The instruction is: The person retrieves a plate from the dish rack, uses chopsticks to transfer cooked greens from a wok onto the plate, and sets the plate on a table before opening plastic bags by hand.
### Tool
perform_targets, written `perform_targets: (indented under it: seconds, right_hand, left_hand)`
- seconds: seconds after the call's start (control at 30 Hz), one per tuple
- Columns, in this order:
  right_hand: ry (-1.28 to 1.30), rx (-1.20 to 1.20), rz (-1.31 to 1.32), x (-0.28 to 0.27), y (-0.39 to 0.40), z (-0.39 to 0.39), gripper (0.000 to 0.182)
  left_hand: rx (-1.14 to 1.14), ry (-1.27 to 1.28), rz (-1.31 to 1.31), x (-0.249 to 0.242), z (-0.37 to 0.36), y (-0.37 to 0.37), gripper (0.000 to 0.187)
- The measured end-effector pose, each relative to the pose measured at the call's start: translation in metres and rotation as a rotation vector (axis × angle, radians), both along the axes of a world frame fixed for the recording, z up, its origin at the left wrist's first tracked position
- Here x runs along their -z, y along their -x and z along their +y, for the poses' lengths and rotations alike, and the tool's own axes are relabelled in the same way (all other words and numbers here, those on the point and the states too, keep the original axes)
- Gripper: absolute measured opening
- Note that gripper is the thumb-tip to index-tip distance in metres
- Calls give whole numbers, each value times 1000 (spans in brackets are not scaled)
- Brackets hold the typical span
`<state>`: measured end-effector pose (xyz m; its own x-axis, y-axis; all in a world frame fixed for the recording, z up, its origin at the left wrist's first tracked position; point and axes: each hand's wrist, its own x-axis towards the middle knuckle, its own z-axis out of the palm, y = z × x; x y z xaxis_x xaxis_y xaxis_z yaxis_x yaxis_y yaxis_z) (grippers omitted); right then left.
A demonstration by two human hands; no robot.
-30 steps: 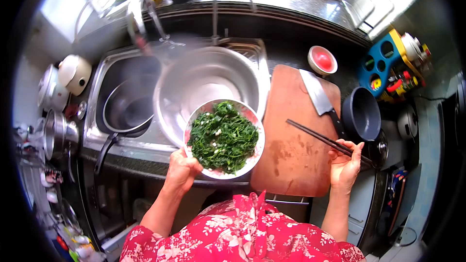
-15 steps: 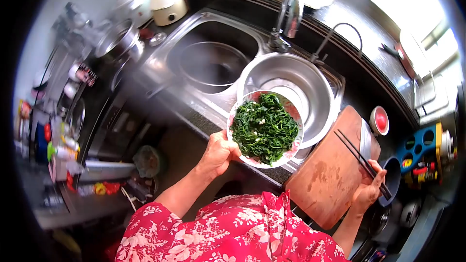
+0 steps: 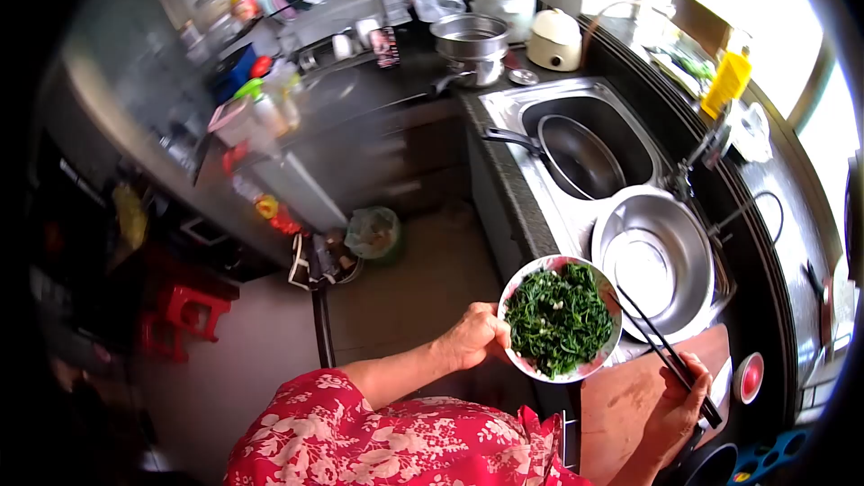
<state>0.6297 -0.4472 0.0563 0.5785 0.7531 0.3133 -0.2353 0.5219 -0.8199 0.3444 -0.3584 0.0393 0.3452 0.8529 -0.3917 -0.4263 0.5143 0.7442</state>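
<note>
My left hand [image 3: 479, 336] grips the rim of a pink-patterned bowl [image 3: 612, 342], thumb on the edge. Chopped cooked greens [image 3: 560, 319] with small pale bits fill the bowl. In my right hand [image 3: 677, 400] is a pair of black chopsticks [image 3: 661, 342], their tips close to the bowl's right rim. Below that hand lies a wooden cutting board [image 3: 621, 405] with damp marks. A large steel basin [image 3: 697, 256] stands just beyond the bowl, partly covered by it.
A frying pan [image 3: 580, 157] sits in the sink [image 3: 513, 103]. Beside the board is a small red-lined bowl [image 3: 748, 378]. Pots [image 3: 470, 40] and a cream cooker [image 3: 553, 39] stand at the back. A lined bin [image 3: 373, 232] and a red stool [image 3: 193, 306] are on the floor at left.
The view has swung left, showing more floor and the left-hand counter. My right hand has brought the chopsticks from over the cutting board to the bowl's edge. My left hand keeps its hold.
</note>
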Motion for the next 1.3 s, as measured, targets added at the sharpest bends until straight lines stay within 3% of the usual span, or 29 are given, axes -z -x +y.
perform_targets:
  seconds: [0.3, 0.5, 0.7, 0.77, 0.97, 1.03, 1.1, 1.3]
  right_hand:
    - [-43, -323, -173, -22, 33, 77, 26]
    - [82, -373, -177, -47, 115, 83, 31]
    - [8, -471, -236, -95, 189, 90, 28]
    - [-33, -556, -259, -111, 212, 95, 26]
    - [-75, -715, -391, -113, 302, 105, 19]
    - [-72, -767, -392, -111, 313, 119, 19]
    - [-20, -775, -406, -112, 329, 125, 20]
    - [52, -930, -381, -114, 358, 142, 26]
  left_hand:
    - [-278, -111, -31, 8, -24, 25, 20]
    - [-556, -74, -48, -10, -55, 110, 18]
    - [-605, -129, 62, -13, -66, 189, 14]
    - [-603, -98, 53, -39, -72, 211, 14]
    - [-658, -121, 120, -43, -88, 265, 13]
    - [-753, -149, 63, -47, -92, 273, 13]
    - [-795, -86, 39, -54, -97, 287, 26]
    - [-893, -80, 31, -35, -106, 308, 27]
